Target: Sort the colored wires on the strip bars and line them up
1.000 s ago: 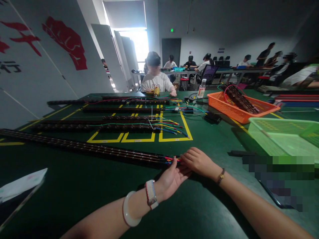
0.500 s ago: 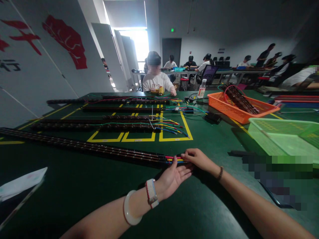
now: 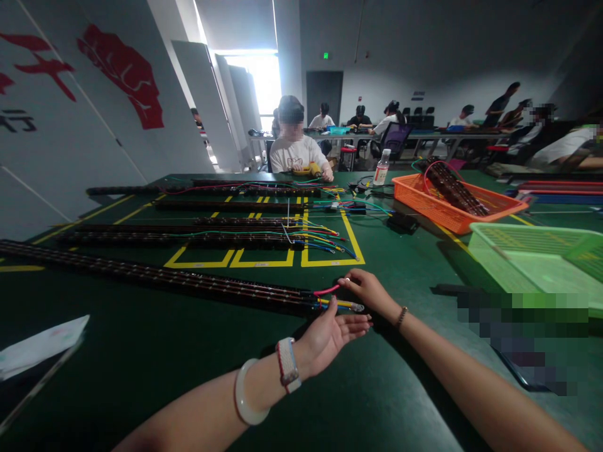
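A long dark bundle of wired strips (image 3: 188,276) runs from the left edge of the table to my hands. At its right end a red wire (image 3: 326,291) bends upward, pinched at the tip by the fingers of my right hand (image 3: 370,290). Just below it, a yellow wire (image 3: 345,304) and a blue wire lie together, with metal ring ends (image 3: 358,307). My left hand (image 3: 332,336) rests beside these wires, palm turned up and fingers stretched out. Its thumb points up close to the yellow wire; whether it touches, I cannot tell.
Several more wired bundles (image 3: 235,237) lie across yellow-taped boxes. On the right stand an orange basket (image 3: 452,221) holding a bundle, a green basket (image 3: 494,257) and a bottle (image 3: 382,168). A co-worker (image 3: 296,150) sits across the table. White paper (image 3: 42,345) lies at left.
My right hand has lifted the red wire up and away from the other wires. The yellow and blue wire ends now show. My left hand's fingers have straightened slightly to the right.
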{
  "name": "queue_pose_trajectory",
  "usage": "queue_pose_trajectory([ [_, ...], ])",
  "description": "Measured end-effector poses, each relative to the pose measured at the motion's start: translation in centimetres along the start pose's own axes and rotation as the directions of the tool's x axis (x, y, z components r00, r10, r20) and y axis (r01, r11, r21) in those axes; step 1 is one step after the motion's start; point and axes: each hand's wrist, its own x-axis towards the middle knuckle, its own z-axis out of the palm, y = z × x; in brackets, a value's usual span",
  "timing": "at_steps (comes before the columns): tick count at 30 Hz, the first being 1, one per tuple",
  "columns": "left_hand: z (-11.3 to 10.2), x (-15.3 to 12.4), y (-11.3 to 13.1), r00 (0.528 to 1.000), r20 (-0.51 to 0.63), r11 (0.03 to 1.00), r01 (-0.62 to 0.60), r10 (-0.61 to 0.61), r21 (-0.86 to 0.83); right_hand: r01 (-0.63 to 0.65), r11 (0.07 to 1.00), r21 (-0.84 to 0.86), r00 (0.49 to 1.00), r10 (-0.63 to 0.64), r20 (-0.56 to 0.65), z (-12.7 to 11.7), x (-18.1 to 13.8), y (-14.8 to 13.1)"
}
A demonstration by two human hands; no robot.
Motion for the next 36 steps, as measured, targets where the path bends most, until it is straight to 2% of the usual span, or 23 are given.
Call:
queue_pose_trajectory([
  [4,0.0,-0.1,0.0,1.0,-0.013,1.0,0.008,-0.008,0.004,-0.02,0.999,0.034,0.998,0.019,0.056,-0.5,-0.8,0.1],
  [7,0.0,-0.1,0.1,1.0,-0.017,0.999,0.019,-0.019,0.03,-0.013,0.999,0.036,1.0,0.012,0.024,-1.5,-2.0,-0.2],
  [10,-0.1,-0.1,0.2,1.0,-0.005,0.999,0.03,-0.029,0.04,0.138,0.987,-0.079,0.986,-0.13,0.102,-2.3,-2.9,-0.5],
  [13,-0.2,0.0,0.1,1.0,-0.018,1.0,0.022,-0.022,0.018,0.362,0.921,-0.145,0.915,-0.322,0.241,-2.5,-3.2,-0.9],
  [15,-0.1,0.0,0.1,0.999,-0.037,1.0,0.015,-0.014,0.025,0.41,0.899,-0.153,0.895,-0.364,0.259,-2.4,-3.2,-1.2],
  [18,0.0,0.0,0.0,0.999,-0.048,0.998,0.002,0.001,0.062,0.384,0.908,-0.169,0.912,-0.344,0.222,-2.1,-3.2,-1.3],
  [22,0.2,-0.1,-0.2,0.996,-0.069,0.995,-0.041,0.048,0.096,0.271,0.941,-0.201,0.957,-0.243,0.157,-2.1,-3.0,-1.2],
  [28,0.5,-0.6,-0.2,0.993,-0.085,0.988,-0.074,0.086,0.133,0.104,0.981,-0.165,0.984,-0.076,0.163,-1.5,-2.4,-0.6],
  [32,0.5,-0.8,0.2,0.995,-0.084,0.985,-0.048,0.062,0.163,0.076,0.973,-0.217,0.994,-0.057,0.092,-1.1,-1.7,-0.4],
  [36,0.1,-0.4,0.4,0.999,-0.031,0.99,-0.024,0.029,0.14,0.047,0.967,-0.252,0.999,-0.052,-0.014,-1.0,-0.9,0.0],
])
